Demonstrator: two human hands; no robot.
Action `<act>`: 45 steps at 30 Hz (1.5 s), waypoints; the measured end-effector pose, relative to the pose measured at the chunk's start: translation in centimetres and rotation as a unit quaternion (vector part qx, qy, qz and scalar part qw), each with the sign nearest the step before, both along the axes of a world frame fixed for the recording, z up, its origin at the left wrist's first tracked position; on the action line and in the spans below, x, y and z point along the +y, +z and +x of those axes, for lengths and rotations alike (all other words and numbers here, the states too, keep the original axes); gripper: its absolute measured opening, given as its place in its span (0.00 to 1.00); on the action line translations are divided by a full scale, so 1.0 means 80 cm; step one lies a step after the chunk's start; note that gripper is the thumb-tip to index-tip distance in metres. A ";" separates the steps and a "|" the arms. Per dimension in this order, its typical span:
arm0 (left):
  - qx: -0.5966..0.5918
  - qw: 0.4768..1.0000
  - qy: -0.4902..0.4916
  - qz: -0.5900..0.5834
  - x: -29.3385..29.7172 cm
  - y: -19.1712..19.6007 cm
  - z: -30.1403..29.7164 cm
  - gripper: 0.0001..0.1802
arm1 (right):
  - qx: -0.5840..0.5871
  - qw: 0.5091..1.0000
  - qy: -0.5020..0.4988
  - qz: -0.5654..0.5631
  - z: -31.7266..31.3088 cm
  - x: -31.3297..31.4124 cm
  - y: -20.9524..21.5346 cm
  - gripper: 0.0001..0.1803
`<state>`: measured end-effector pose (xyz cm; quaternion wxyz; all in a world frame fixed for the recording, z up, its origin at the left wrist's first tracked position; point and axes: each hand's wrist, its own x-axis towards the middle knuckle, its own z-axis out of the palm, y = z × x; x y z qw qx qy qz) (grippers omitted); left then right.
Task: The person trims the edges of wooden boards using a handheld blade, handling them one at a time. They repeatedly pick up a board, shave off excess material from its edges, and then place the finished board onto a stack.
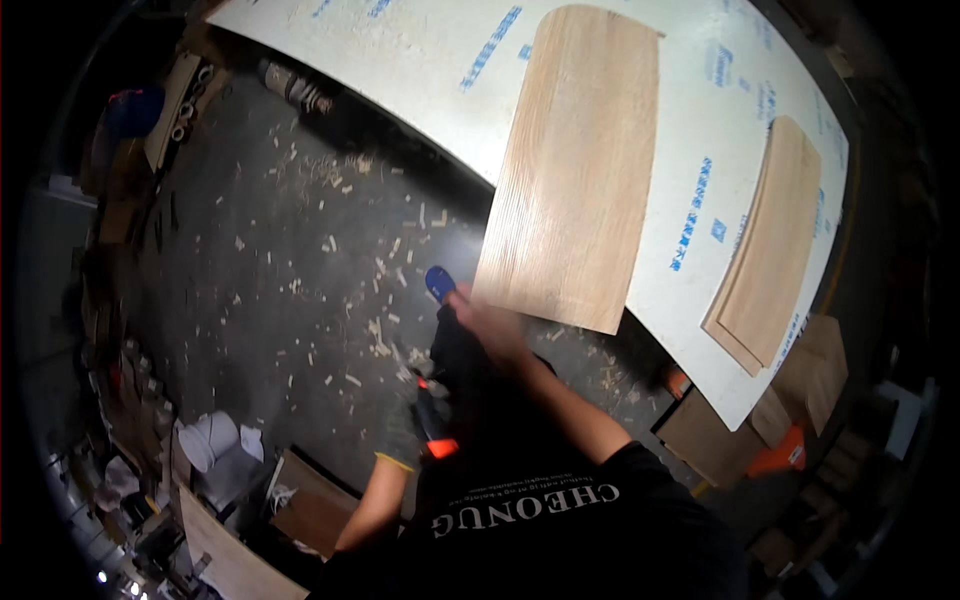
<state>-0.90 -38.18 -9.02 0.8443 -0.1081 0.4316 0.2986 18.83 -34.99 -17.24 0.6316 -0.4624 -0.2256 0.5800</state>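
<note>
My right hand [487, 322] is blurred and reaches forward to the near left corner of a light wood veneer panel [575, 170]. That panel lies on a large white sheet [420, 70] with blue print. A small blue oval object [440, 283] sits at the fingertips; whether the fingers grip it is unclear. My left hand [402, 432] wears a grey glove with a yellow cuff. It is closed around an orange and black tool [436, 432], held low in front of my dark shirt.
Two stacked wood panels [772, 250] lie at the white sheet's right end. The grey floor [290, 280] is strewn with wood chips. A white bucket [209, 441] and brown boards [312, 505] stand at lower left. An orange object [783, 457] sits under the sheet's right edge.
</note>
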 end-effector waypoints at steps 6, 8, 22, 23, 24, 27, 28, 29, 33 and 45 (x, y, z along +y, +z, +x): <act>0.518 0.590 -0.486 0.385 0.000 0.014 0.010 0.23 | -0.080 0.988 0.015 -0.133 -0.027 0.076 0.027 0.18; 0.592 0.516 -0.435 0.441 0.058 0.053 0.042 0.23 | 0.291 0.944 -0.087 -0.132 -0.031 0.107 0.055 0.25; 0.661 0.237 -0.423 0.573 0.120 0.045 0.047 0.22 | 0.274 0.959 -0.067 -0.034 -0.020 0.093 0.029 0.34; 0.660 0.236 -0.423 0.574 0.122 0.047 0.047 0.22 | 0.275 0.959 -0.069 -0.033 -0.019 0.092 0.029 0.34; 0.665 0.242 -0.441 0.553 0.124 0.049 0.046 0.23 | 0.267 0.961 -0.069 -0.027 -0.018 0.092 0.029 0.33; 0.673 0.213 -0.454 0.544 0.122 0.053 0.045 0.25 | 0.267 0.961 -0.075 -0.014 -0.017 0.092 0.031 0.32; 0.675 0.178 -0.449 0.558 0.121 0.055 0.044 0.25 | 0.272 0.959 -0.080 -0.007 -0.019 0.092 0.033 0.31; 0.676 0.176 -0.451 0.556 0.123 0.056 0.043 0.25 | 0.276 0.958 -0.079 -0.008 -0.020 0.093 0.035 0.31; 0.660 0.193 -0.469 0.554 0.139 0.046 0.040 0.25 | 0.263 0.960 -0.092 0.015 -0.018 0.093 0.033 0.30; 0.643 0.170 -0.426 0.614 0.235 0.038 0.097 0.24 | 0.279 0.957 -0.082 0.020 -0.023 0.087 0.033 0.21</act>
